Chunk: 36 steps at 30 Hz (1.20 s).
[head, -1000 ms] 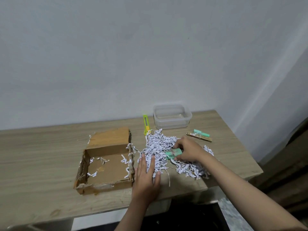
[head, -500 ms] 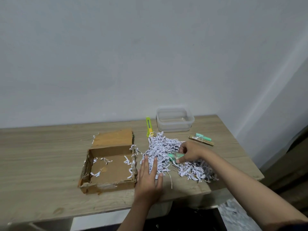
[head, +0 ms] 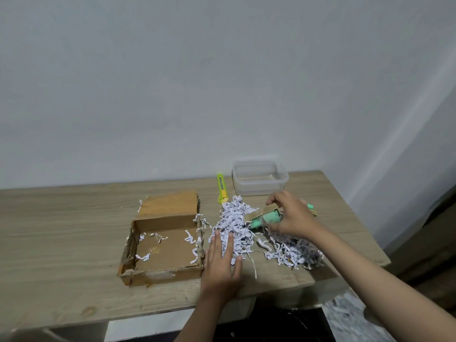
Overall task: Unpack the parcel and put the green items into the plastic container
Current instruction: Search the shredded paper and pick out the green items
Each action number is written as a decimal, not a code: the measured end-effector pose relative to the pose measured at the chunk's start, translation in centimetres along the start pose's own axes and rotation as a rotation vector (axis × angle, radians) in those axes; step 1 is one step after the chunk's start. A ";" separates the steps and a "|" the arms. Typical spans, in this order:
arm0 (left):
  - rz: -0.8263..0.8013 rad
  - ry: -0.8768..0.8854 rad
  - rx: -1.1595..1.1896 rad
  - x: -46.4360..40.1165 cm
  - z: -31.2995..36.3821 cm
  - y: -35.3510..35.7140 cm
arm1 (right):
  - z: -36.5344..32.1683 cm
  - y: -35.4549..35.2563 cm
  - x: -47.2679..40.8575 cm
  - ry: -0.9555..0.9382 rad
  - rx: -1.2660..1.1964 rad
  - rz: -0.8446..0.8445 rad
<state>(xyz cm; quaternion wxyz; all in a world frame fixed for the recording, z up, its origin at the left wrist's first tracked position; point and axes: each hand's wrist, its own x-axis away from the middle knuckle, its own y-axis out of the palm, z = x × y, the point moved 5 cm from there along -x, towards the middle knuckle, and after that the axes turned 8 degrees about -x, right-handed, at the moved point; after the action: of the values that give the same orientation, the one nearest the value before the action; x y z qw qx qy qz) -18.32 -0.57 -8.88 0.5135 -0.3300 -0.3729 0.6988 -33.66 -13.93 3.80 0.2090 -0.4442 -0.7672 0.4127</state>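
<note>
right hand (head: pixel 293 217) grip – clamped on one green item (head: pixel 265 219) | left hand (head: pixel 222 262) – flat, fingers apart

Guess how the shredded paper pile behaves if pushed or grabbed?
The shredded paper is loose, crinkled strips, so it likely compresses and scatters rather than sliding as one mass. It looks very light; strays cling to the cardboard box. The left hand lies flat on it, probably to pin it.

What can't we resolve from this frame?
- Head view: the second green item is mostly hidden behind the right hand.
- Anything buried in the shredded paper is hidden by the shreds.
- The green item in the right hand is motion-blurred; its type is unclear.
- Plastic container: too small to confirm contents.
</note>
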 end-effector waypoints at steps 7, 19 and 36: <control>-0.002 -0.005 0.009 0.1 0.1 -0.2 | 0.6 -0.8 1.1 0.127 -0.552 0.109; 0.246 0.007 0.127 0.9 2.3 -2.0 | 1.2 0.0 4.0 0.275 -0.787 0.402; -0.011 -0.347 1.033 -3.6 10.0 0.3 | 2.0 -1.5 4.1 0.378 -1.063 0.412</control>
<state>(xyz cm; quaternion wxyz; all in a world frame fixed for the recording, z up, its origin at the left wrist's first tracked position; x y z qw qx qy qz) -26.02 -5.96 -3.83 0.5435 0.0874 -0.0620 0.8326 -37.92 -11.67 3.66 0.0067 -0.6930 -0.7163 -0.0815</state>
